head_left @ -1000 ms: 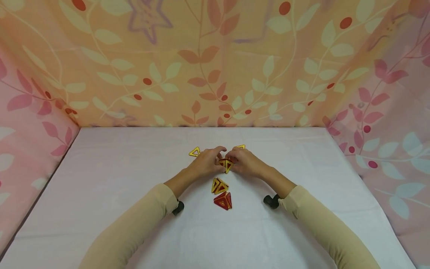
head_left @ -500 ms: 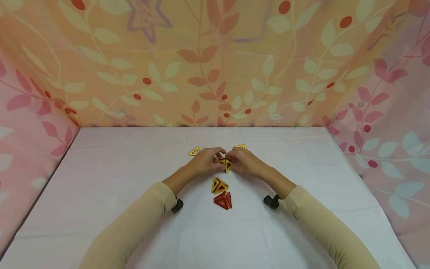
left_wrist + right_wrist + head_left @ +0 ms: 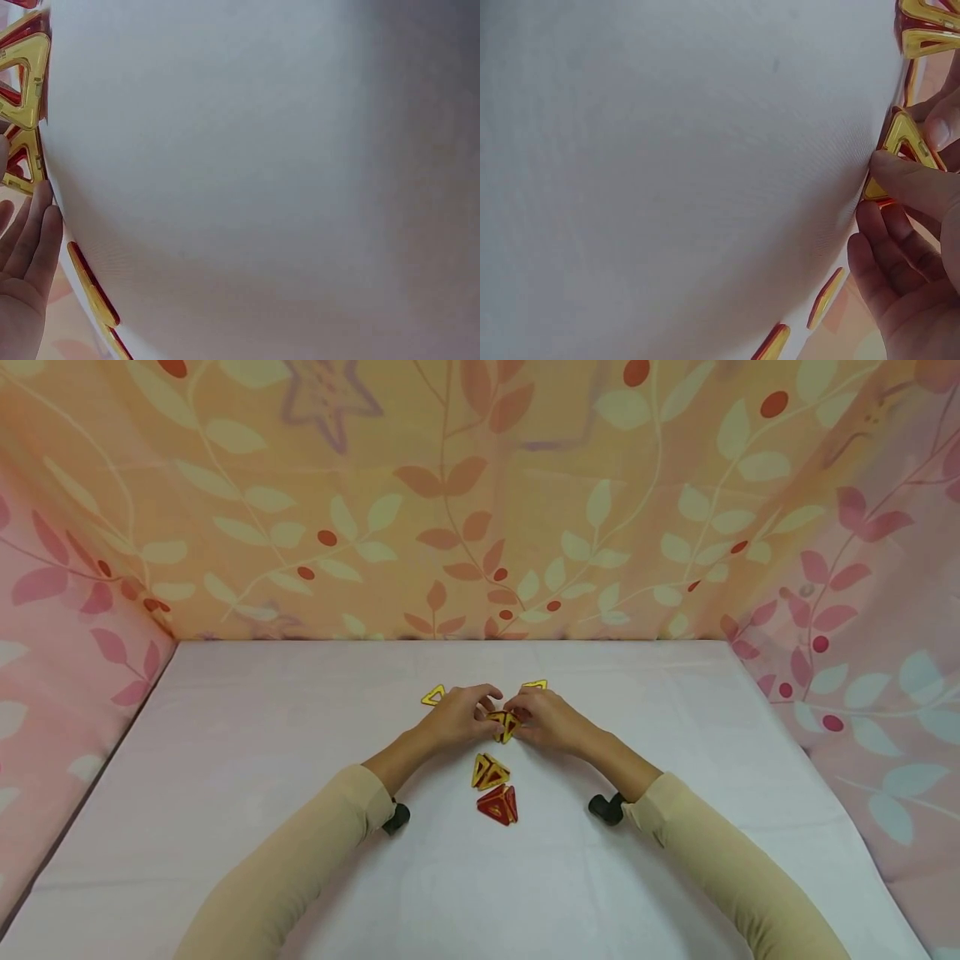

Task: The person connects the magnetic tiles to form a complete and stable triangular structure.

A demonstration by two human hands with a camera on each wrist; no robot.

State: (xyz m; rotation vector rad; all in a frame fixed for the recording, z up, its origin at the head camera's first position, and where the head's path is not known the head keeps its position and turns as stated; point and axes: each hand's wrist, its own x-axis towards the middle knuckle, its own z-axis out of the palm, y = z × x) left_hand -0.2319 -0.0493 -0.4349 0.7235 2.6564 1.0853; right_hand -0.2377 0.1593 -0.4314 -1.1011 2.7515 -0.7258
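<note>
Both hands meet around a small pyramid of yellow and red triangular magnetic tiles (image 3: 503,725) standing on the white table. My left hand (image 3: 457,717) holds its left side, thumb near the front; in the left wrist view its fingers (image 3: 37,232) reach the tile's lower edge. From the right, my right hand (image 3: 551,720) grips it; the right wrist view has the thumb (image 3: 915,180) pressed on a yellow tile face (image 3: 901,133), fingers curled beside it. Closer to me stand a yellow-and-red tile pyramid (image 3: 491,772) and a mostly red one (image 3: 497,806).
A yellow triangle tile (image 3: 433,696) lies beyond the left hand, and another yellow triangle tile (image 3: 535,685) lies behind the right, partly covered by it. White cloth covers the table (image 3: 262,735). Patterned curtains (image 3: 480,527) rise at the back and both sides.
The left fingers shift slightly around the pyramid, which turns a little between the hands. The other pyramids and the loose tiles stay where they were.
</note>
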